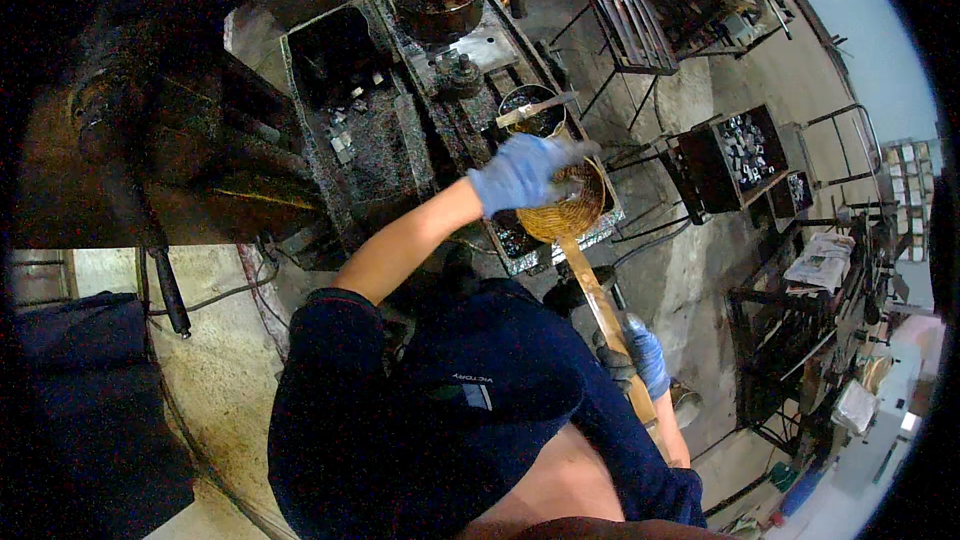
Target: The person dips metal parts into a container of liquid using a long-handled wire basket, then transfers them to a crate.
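My right hand (645, 360), in a blue glove with dark fingers, is closed round a flat wooden handle (590, 285). At the handle's far end is a round, golden-brown, woven-looking basket (562, 220). Over the basket's upper left side reaches my left hand (525, 175), also gloved in blue. Its fingertips are smeared by motion, so I cannot make out whether they hold anything. Just beyond it, a flat wooden-handled tool (535, 112) lies across the rim of a round container (512, 98).
A grimy metal trough (350, 175) with small metal pieces lies at the left, beside a machine bed (490, 45). At the right stands a dark bin (690, 175) of metal pieces. A slatted stand (632, 30) is farther back, and a cluttered rack (780, 330) is at the right.
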Demonstrator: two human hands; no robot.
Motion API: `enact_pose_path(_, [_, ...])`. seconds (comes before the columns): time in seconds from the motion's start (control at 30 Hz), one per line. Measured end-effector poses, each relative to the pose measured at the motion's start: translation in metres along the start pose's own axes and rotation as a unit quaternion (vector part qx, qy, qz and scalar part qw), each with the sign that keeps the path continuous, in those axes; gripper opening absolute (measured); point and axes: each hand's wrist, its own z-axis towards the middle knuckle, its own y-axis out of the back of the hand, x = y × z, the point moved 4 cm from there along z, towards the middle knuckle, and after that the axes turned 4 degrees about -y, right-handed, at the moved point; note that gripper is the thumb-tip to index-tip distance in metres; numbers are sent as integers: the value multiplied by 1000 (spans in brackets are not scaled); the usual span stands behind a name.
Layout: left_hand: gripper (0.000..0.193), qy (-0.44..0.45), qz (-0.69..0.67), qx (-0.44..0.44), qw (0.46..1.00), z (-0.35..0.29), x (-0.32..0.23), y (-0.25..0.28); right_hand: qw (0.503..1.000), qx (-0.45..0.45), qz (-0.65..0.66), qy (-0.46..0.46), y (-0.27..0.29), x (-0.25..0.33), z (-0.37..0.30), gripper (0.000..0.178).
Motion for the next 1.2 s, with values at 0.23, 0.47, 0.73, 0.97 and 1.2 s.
enact_pose_path(0.23, [36,327,269,-148,894,-105,161,141,994,-88,-64,14,-7,-2,4,54])
enact_pose_path(0.47, [37,473,366,427,678,-178,279,72,999,-40,11,12,-22,-2,3,51])
enact_pose_path(0.73, [36,309,482,577,582,-219,330,39,963,-205,-161,72,-8,0,-2,50])
enact_pose_path(0.97, [31,384,400,382,739,-203,380,54,997,-20,68,-7,-12,-7,-2,43])
enact_pose_path(1.2, [41,456,330,434,703,-167,325,90,994,20,105,-5,-16,-4,3,41])
